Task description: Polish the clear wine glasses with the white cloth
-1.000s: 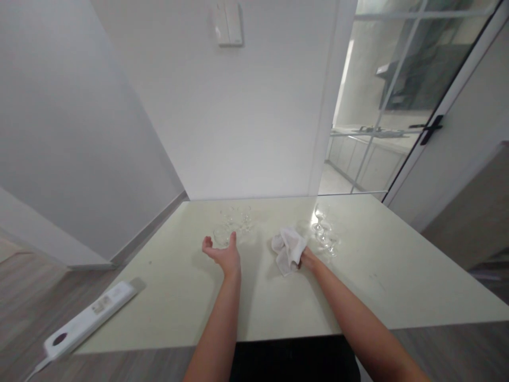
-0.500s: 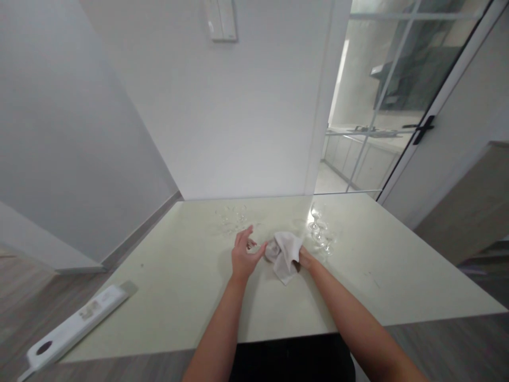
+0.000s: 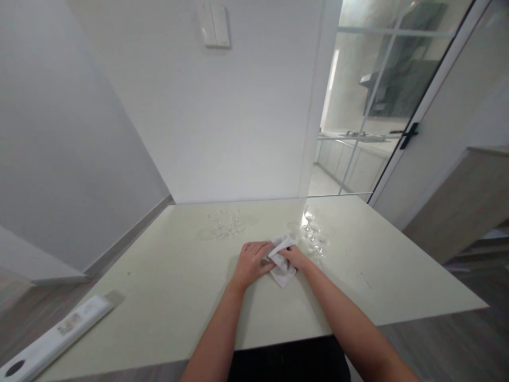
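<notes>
Left hand (image 3: 249, 263): bare
Right hand (image 3: 297, 259): bare
Forearms (image 3: 218, 330): bare down to the bottom edge
Clothing (image 3: 289, 362): black, lower centre of the frame, perhaps trousers

Two hands (image 3: 250, 264), one cloth (image 3: 283, 273), one table (image 3: 178, 292), two clusters of clear glasses (image 3: 308, 228), number unclear.

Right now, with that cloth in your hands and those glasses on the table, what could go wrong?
The clear thing, likely a glass, between the left hand and the cloth could slip and break. The right hand is near the right group of glasses, so a swing that way might knock one over. The left group of glasses is see-through too, so it's easy to miss and bump.
</notes>
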Tool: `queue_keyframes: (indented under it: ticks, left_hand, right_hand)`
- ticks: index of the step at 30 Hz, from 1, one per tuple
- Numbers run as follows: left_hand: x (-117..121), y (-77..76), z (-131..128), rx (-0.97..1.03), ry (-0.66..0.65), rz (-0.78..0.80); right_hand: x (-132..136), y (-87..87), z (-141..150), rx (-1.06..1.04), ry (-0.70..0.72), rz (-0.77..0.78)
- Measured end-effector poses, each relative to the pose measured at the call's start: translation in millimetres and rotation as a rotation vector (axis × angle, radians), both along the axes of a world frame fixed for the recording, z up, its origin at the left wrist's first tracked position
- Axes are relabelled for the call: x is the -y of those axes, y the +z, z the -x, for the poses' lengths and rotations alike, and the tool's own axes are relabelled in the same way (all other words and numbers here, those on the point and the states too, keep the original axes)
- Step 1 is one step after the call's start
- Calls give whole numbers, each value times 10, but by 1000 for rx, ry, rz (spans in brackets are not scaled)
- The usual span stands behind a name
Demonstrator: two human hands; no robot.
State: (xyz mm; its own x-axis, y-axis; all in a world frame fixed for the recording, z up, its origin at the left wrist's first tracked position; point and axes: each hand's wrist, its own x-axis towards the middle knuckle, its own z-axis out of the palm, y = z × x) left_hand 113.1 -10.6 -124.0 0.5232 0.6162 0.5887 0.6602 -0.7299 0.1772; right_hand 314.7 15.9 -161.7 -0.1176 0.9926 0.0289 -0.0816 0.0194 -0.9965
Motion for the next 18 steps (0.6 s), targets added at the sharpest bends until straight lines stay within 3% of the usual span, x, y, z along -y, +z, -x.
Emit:
queue_keyframes:
  ticks: [4,8,13,18]
  left_hand:
    - [6,15,33,201,93,-50]
    - [-8,-27,45,352,113,145]
    - [-21,-64,-6,438,200,299]
    - [-49,-68,-33,470,238,370]
  right_hand:
    - [2,24,-4,-251,-55,101]
    - [7,34,-10,-357,-38,113]
    - [28,58,-23,-190,-8,130]
    - [39,70,-49,-40,105,-6]
